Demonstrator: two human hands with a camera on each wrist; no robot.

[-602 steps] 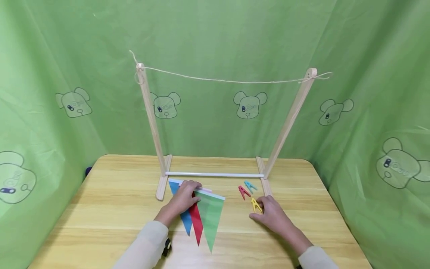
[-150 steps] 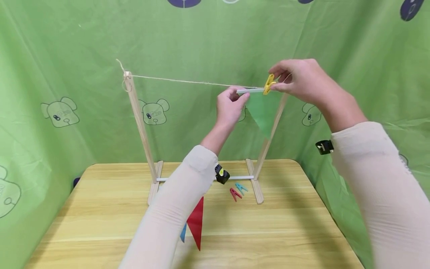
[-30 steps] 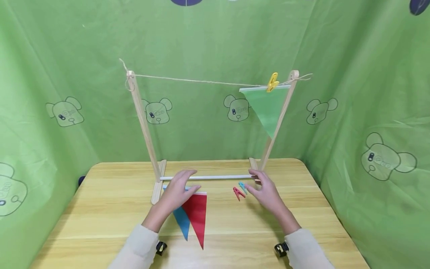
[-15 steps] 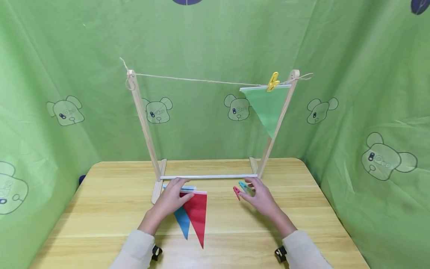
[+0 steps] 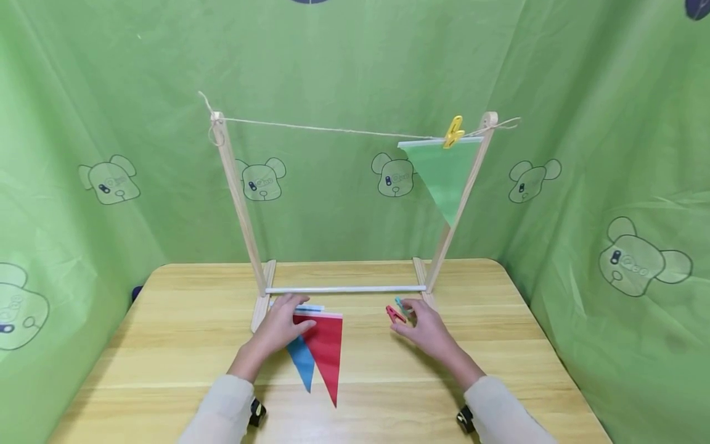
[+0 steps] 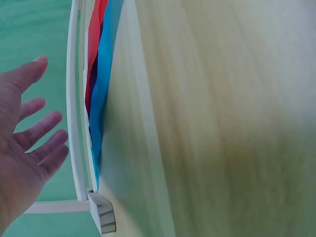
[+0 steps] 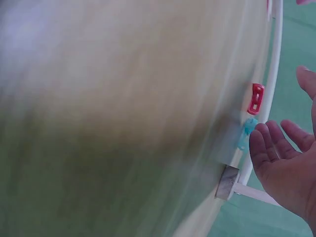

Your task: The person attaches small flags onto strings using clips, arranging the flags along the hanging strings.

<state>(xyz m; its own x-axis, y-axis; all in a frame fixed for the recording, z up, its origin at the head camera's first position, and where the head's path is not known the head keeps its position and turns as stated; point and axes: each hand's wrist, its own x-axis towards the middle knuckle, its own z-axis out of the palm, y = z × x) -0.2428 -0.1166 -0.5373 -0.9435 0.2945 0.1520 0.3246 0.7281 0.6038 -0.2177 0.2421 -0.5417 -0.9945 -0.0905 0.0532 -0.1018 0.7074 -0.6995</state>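
Observation:
My left hand (image 5: 275, 328) hovers with spread fingers over the red pennant (image 5: 327, 339) and the blue pennant (image 5: 302, 364), which overlap on the table. In the left wrist view that hand (image 6: 27, 148) shows an empty palm. Beside the red clothespin (image 5: 394, 314) and the teal clothespin (image 5: 400, 304) is my right hand (image 5: 428, 333), thumb and fingers apart, partly covering the teal one. The right wrist view shows nothing between its fingers. A green pennant (image 5: 444, 176) hangs near the right end of the string (image 5: 333, 129), clipped by a yellow clothespin (image 5: 453, 132).
A wooden stand with a left post (image 5: 240, 206), a right post (image 5: 471, 185) and a white crossbar (image 5: 346, 289) stands on the wooden table (image 5: 388, 401). The string runs between the post tops. Green curtains (image 5: 333, 68) surround the table at the back and sides.
Since 20 seconds ago the green pennant has gone from the table onto the string, fixed there with the yellow clothespin. In the last second the right hand shifted slightly left, closer to the clothespins.

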